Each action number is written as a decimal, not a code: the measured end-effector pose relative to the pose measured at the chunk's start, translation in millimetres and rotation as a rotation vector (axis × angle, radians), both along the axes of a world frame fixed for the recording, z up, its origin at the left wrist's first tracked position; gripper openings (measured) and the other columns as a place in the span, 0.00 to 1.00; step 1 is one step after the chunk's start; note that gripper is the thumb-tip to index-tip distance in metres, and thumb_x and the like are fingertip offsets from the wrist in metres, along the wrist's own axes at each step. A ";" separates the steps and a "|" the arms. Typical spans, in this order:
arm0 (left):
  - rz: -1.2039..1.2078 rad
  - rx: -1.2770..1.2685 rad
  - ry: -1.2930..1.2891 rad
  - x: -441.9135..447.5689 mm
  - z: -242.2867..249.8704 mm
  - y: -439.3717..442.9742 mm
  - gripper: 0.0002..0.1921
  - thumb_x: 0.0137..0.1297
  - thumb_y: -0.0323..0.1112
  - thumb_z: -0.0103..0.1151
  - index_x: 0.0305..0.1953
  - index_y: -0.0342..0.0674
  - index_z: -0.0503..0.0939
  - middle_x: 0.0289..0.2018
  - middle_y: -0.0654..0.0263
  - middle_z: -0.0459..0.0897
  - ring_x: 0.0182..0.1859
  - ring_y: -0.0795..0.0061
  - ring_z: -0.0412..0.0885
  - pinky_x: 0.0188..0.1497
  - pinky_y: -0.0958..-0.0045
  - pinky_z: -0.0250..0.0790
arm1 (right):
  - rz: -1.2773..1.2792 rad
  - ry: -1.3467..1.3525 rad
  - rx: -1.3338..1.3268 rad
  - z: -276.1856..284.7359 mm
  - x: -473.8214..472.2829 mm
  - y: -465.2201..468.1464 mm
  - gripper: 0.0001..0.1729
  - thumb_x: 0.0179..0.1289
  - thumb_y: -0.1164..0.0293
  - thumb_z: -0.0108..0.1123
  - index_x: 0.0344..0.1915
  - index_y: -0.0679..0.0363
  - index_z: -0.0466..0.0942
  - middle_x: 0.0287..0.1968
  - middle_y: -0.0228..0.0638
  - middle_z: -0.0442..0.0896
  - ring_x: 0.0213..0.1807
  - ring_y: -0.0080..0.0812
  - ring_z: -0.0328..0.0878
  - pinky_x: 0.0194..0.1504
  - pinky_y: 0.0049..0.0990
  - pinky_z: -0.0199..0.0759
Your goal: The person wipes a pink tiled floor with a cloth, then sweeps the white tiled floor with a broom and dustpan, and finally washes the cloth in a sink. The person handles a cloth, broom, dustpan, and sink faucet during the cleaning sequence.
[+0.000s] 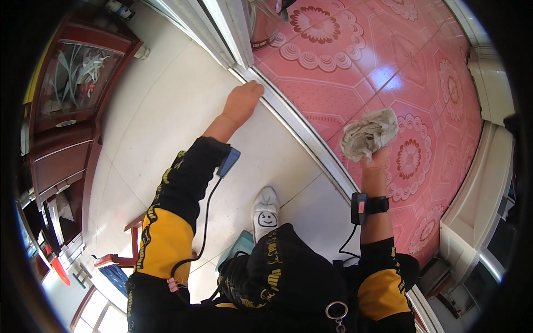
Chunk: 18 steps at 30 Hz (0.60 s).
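A crumpled grey-white cloth [368,134] is in my right hand [377,157], held over the pink patterned floor tiles [333,95]. The cloth covers most of the fingers. My left hand [245,100] lies with bent fingers on the metal sliding-door track [306,131], close to the foot of the door frame [233,37]. Whether the left fingers hold anything small cannot be seen. The track runs diagonally between the pink tiles and the pale floor tiles [166,104].
A dark red wooden cabinet [64,125] with a glass door stands at the left. Below my left arm is a wooden chair [118,261]. A teal object [236,249] lies beside my white shoe [265,210]. Cream furniture [479,175] lines the right side. A shiny container [264,29] stands by the door frame.
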<state>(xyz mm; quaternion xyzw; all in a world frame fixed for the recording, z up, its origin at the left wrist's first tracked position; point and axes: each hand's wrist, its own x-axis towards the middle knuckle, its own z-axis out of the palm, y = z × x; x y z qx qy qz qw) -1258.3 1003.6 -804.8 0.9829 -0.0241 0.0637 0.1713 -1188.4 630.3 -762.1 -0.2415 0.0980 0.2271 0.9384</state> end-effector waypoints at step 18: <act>0.816 -0.126 0.500 -369.0 110.0 72.7 0.15 0.67 0.38 0.47 0.26 0.34 0.68 0.20 0.48 0.69 0.23 0.49 0.69 0.27 0.56 0.60 | 0.140 0.133 -0.809 -24.0 156.9 -5.4 0.19 0.57 0.72 0.45 0.49 0.64 0.71 0.42 0.40 0.78 0.43 0.39 0.77 0.46 0.36 0.74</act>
